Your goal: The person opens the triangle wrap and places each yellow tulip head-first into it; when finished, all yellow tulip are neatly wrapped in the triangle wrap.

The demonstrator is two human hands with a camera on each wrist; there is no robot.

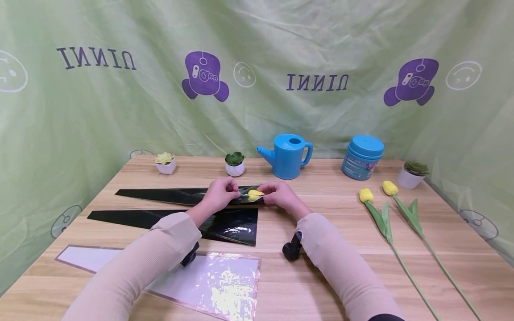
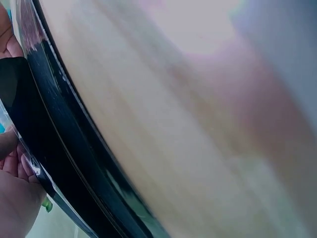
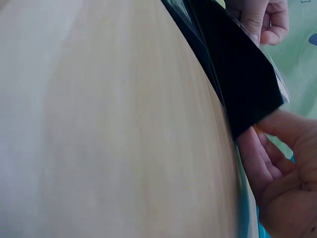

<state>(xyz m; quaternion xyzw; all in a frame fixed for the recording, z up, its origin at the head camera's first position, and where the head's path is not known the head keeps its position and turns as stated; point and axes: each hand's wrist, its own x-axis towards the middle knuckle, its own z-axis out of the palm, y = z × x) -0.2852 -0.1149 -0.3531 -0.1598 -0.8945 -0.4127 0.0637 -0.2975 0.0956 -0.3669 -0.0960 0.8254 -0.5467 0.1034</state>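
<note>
A tapered black flower sleeve [image 1: 168, 194] with a clear film side lies across the table, with a yellow tulip [image 1: 254, 195] at its wide right end. My left hand [image 1: 220, 195] pinches the sleeve's upper edge, left of the bloom. In the left wrist view, the left hand's [image 2: 17, 193] fingertips are on the shiny film. My right hand [image 1: 282, 197] holds the sleeve's wide end beside the bloom. The right wrist view shows the right hand's [image 3: 292, 173] thumb and fingers at the black flap's corner; the tulip is mostly hidden there.
A second black sleeve [image 1: 237, 223] and a white, pink-edged sleeve [image 1: 209, 281] lie nearer. Two yellow tulips [image 1: 366, 195] rest at the right. Along the back stand a blue watering can [image 1: 287, 158], a blue-lidded tub [image 1: 362, 158] and small potted succulents [image 1: 234, 165].
</note>
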